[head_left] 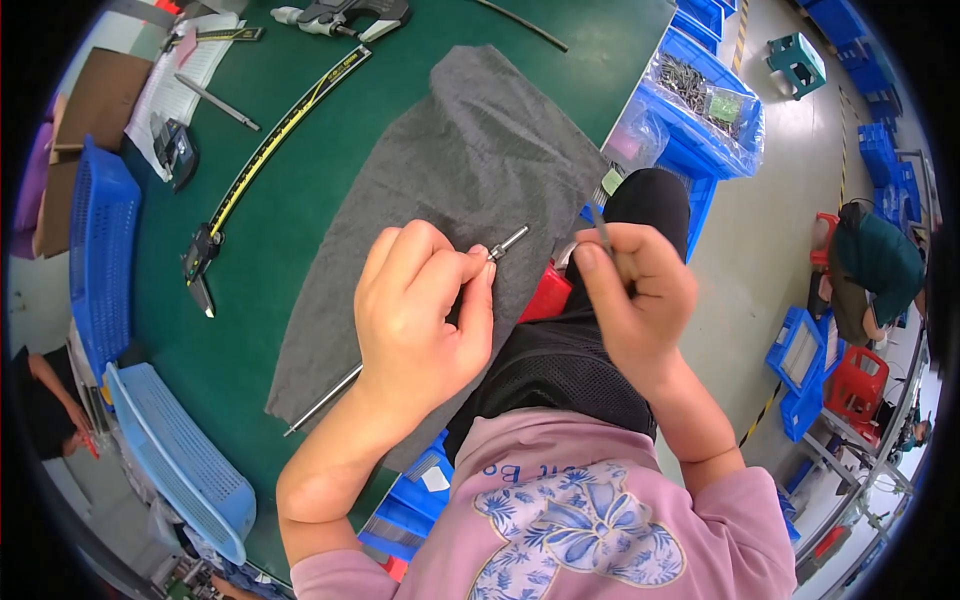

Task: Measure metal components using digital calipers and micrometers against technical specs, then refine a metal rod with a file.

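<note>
My left hand is closed above a grey cloth, pinching a slim metal shaft with a small collar near its end. A bare rod length emerges below the left wrist, in line with that end; the hand covers the part between. To the right, over my dark-trousered leg, my right hand is closed. Between its thumb and forefinger stands a thin dark strip, too blurred to name. The two hands are apart, and the strip does not touch the shaft.
On the green table lie a digital caliper, a micrometer and a thin rod. Blue baskets line the left edge. Blue bins with metal parts stand at right. Another person is farther right.
</note>
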Available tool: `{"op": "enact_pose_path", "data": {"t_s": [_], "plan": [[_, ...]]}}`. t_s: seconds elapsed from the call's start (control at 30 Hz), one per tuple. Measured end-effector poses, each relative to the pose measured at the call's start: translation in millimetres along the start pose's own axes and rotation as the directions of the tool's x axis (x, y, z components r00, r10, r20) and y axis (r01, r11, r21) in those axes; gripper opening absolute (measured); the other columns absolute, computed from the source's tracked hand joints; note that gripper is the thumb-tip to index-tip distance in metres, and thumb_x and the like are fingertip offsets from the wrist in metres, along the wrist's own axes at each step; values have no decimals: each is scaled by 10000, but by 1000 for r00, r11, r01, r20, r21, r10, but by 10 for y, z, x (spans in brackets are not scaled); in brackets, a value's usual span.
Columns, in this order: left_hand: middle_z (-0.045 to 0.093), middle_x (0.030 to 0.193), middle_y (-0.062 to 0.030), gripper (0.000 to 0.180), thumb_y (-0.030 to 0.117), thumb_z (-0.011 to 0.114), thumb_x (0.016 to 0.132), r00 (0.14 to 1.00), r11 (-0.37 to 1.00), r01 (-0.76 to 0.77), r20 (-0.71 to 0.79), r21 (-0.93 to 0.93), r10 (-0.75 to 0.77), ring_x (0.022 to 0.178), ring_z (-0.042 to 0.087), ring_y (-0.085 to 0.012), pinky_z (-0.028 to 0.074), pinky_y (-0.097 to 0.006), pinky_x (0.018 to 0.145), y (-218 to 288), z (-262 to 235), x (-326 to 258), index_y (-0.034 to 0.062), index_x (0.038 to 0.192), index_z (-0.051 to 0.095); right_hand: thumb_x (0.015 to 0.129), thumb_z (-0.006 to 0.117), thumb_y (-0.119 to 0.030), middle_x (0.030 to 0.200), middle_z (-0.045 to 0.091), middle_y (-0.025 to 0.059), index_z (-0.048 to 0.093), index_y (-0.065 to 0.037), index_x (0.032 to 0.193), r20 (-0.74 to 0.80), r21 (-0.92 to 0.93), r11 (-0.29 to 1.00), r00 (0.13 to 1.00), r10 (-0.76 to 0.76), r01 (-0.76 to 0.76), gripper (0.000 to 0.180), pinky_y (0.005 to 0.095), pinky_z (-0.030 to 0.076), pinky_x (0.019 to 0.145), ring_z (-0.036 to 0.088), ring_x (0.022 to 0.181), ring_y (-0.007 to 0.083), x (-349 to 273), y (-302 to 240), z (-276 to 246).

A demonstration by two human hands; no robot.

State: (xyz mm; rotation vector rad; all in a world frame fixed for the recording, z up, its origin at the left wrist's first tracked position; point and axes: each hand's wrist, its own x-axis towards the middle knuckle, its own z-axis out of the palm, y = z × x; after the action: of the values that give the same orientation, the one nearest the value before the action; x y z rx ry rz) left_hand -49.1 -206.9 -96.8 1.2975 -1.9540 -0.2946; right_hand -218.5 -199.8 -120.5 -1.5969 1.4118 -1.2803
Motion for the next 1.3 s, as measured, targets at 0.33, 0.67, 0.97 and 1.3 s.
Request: {"op": "enact_pose_path", "data": {"t_s": [0.33,0.67,0.97,1.3], "plan": [[457,618,-54,136,-38,646,591,1000,1000,11,27,-14,-10,542,440,-206,345,-301,462,-20,-21,3,22,654,541,705,644,-3,476,466,15,571,-10,786,2,-27,1000,1000,2,-2,110,184,321,392,421,399,34,18,-25,209],[497,638,-49,165,-12,663,558,1000,1000,-15,-12,13,15,538,484,-200,376,-285,461,150,-161,-17,40,689,576,763,582,10,461,395,-37,572,19,841,3,125,992,1000,-28,27,79,174,248,384,321,398,3,-11,-111,180],[498,642,-43,151,-10,663,588,999,982,41,-12,-186,-44,453,512,-138,402,-236,385,308,-346,11,24,710,581,814,526,-18,520,444,-40,557,37,846,117,444,880,985,130,-169,70,160,255,418,354,459,-10,-63,-399,83],[494,644,-50,142,-32,654,602,996,947,85,23,-311,-82,458,520,-127,425,-218,392,375,-415,11,5,717,579,834,500,-28,595,537,13,536,46,860,104,451,881,989,109,-145,87,154,359,479,470,517,30,-106,-518,57]]}}
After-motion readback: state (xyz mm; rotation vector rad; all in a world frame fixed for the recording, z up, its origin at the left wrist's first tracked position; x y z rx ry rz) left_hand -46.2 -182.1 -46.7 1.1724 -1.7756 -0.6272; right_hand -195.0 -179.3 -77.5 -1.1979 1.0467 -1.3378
